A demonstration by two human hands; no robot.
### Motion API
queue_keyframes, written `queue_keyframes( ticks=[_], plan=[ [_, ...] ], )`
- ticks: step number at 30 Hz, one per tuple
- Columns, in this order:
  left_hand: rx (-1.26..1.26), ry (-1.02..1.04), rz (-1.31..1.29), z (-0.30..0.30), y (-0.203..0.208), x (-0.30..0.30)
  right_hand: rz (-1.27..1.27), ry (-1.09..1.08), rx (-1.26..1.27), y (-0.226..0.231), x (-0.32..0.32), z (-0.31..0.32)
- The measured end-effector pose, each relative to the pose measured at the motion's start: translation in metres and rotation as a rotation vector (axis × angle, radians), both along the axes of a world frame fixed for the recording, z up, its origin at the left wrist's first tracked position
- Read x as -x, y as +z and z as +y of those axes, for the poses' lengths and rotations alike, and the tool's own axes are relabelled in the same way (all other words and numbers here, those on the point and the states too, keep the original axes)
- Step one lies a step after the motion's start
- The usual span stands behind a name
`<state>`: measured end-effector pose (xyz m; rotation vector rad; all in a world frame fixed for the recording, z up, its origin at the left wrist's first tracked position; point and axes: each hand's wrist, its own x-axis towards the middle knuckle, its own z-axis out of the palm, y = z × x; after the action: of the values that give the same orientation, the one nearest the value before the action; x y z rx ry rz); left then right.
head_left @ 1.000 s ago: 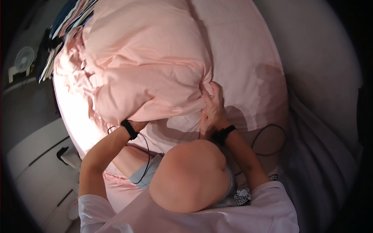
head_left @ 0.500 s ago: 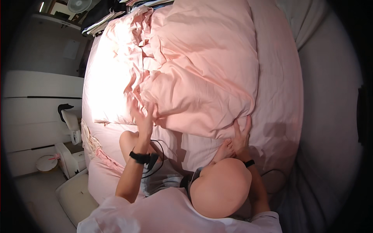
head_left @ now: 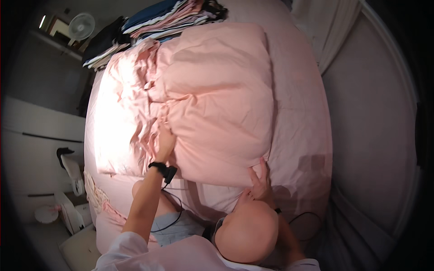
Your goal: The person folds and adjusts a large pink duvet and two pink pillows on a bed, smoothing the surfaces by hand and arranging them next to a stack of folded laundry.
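A folded pink duvet [head_left: 217,117] lies on the bed, its left part rumpled and brightly lit. My left hand [head_left: 166,140] reaches to the crumpled seam running down its middle. The left fingers close on the fabric there, partly hidden in the folds, and creases spread from that spot. At the near right corner of the duvet, my right hand [head_left: 261,181] touches the edge with fingers stretched apart. A black strap with a small device [head_left: 165,170] sits on my left wrist; another dark band [head_left: 277,211] shows on the right one.
A pink sheet [head_left: 296,117] covers the bed beneath. Stacks of folded clothes [head_left: 158,20] stand at the far end, near a white fan [head_left: 82,26]. Light curtains [head_left: 330,27] hang at the right. My bent knee [head_left: 248,230] is close to my right hand; a black cable [head_left: 181,203] hangs from the left wrist.
My left hand has moved farther forward along the duvet's middle seam. The right hand remains at the near corner. The view has shifted, bringing more of the clothes stacks into sight.
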<state>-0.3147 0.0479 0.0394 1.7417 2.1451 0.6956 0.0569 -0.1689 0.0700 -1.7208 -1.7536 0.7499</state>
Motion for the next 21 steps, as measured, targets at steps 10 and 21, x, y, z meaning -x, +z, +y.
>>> queue_keyframes(
  ticks=[10, 21],
  plan=[
    [-0.252, -0.473, 0.151, 0.123, 0.151, -0.108, 0.413, -0.300, 0.139, -0.034, -0.160, 0.160],
    [0.340, -0.808, 0.617, 0.478, 0.171, -0.391, 0.307, -0.623, 0.917, -0.017, -0.218, 0.401]
  ],
)
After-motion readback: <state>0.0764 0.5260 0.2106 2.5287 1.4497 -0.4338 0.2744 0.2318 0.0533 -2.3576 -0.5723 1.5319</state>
